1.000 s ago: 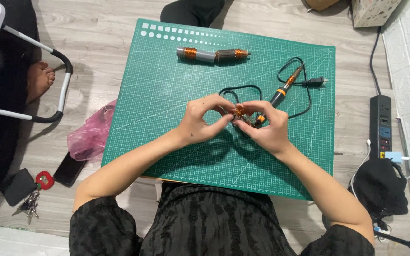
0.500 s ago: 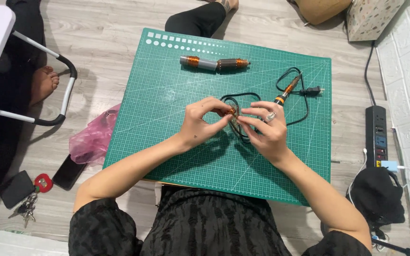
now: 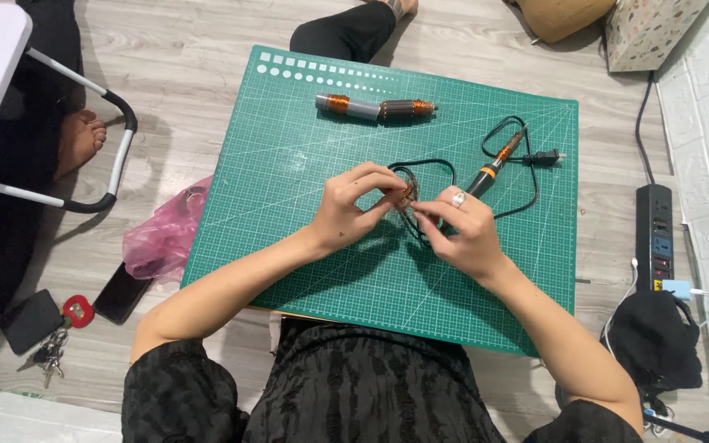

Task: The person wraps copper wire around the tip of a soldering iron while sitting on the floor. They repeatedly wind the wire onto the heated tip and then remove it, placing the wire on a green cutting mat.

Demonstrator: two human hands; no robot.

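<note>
Pinching a small copper-wound coil [image 3: 408, 195] between both hands, left hand [image 3: 353, 207] and right hand [image 3: 463, 231] work over a gridded green cutting mat [image 3: 305, 238] on grey plank flooring [image 3: 174, 107]

A person sits at a green mat [image 3: 305, 164]. The left hand [image 3: 350, 205] and the right hand [image 3: 461, 234] pinch a small coppery part [image 3: 409, 194] between the fingertips. A black cord [image 3: 428, 166] loops just behind. A grey and copper rod [image 3: 375, 107] lies farther back.

Black textured short sleeves; ring [image 3: 458, 198] on right hand [image 3: 463, 234].
</note>
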